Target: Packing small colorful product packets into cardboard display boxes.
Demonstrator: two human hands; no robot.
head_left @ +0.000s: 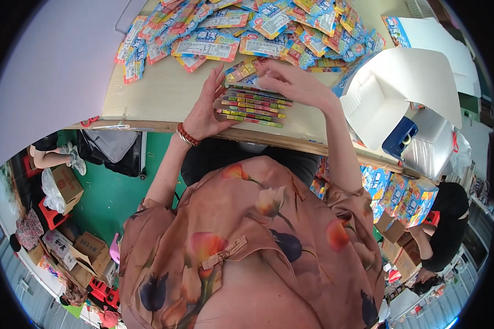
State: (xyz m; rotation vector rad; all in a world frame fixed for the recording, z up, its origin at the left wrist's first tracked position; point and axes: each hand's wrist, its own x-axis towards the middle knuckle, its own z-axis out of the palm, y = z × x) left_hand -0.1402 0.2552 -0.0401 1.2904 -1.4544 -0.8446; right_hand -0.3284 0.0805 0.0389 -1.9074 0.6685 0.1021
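A row of flat candy packs (252, 108), with yellow, red and green pieces along their edges, stands pressed together near the table's front edge. My left hand (206, 112) spans its left side, thumb at the near end and fingers toward the far end. Over the far end, my right hand (293, 83) has its fingers bent inward; a whitish, shiny bit shows at the fingertips, too small to make out. Just beyond the row lies another candy pack (240, 71), partly covered by the fingers. Behind it spreads a large heap of blue, yellow and red candy packs (206, 45).
On the right of the table (159, 101) stand an open white carton (368, 104) and a blue tape dispenser (399, 137). Red-handled scissors (89, 121) lie at the left front edge. Printed boxes (406, 197) are stacked below right, near a co-worker (447, 230). An open suitcase (112, 151) lies on the floor.
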